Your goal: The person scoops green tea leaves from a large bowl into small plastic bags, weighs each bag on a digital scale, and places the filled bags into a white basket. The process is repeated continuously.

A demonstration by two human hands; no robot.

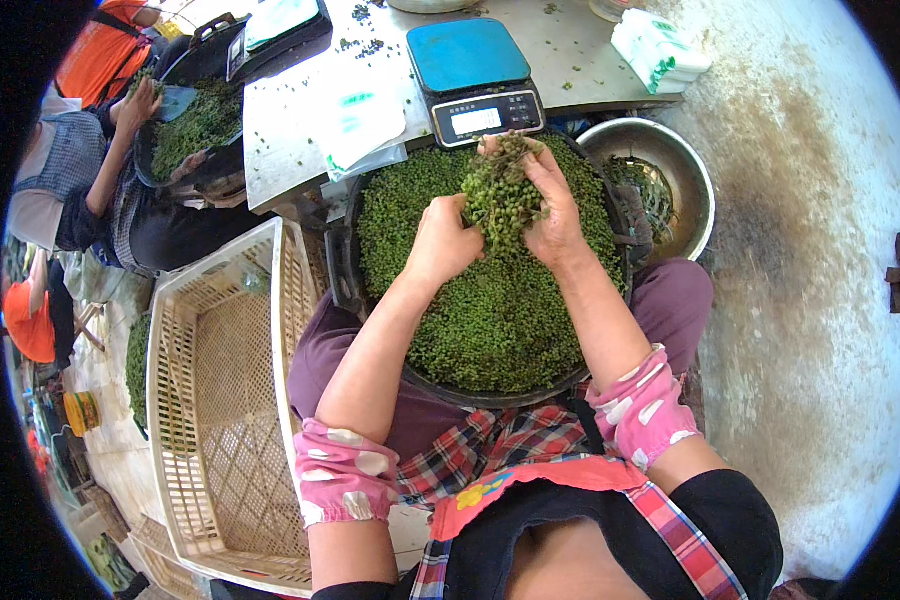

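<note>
A bunch of green peppercorns [501, 196] on brownish stalks is held up between my two hands. My right hand [553, 214] cups its right side, with the thumb and fingers spread around the stalks. At its lower left, my left hand [444, 238] is curled with the fingertips closed against the berries. Below both hands, a black tub [487, 399] sits at my lap, filled with loose green peppercorns [495, 330]. Just beyond the bunch stands a digital kitchen scale [469, 56] with a blue platform and a lit display.
Plastic bags [360, 124] lie left of the scale on the metal table [285, 154]; more bags [656, 52] are stacked right. A metal basin [703, 202] holds liquid and plant bits. A plastic crate [161, 420] stands left. Another person's hand [141, 105] holds peppercorns over another tub.
</note>
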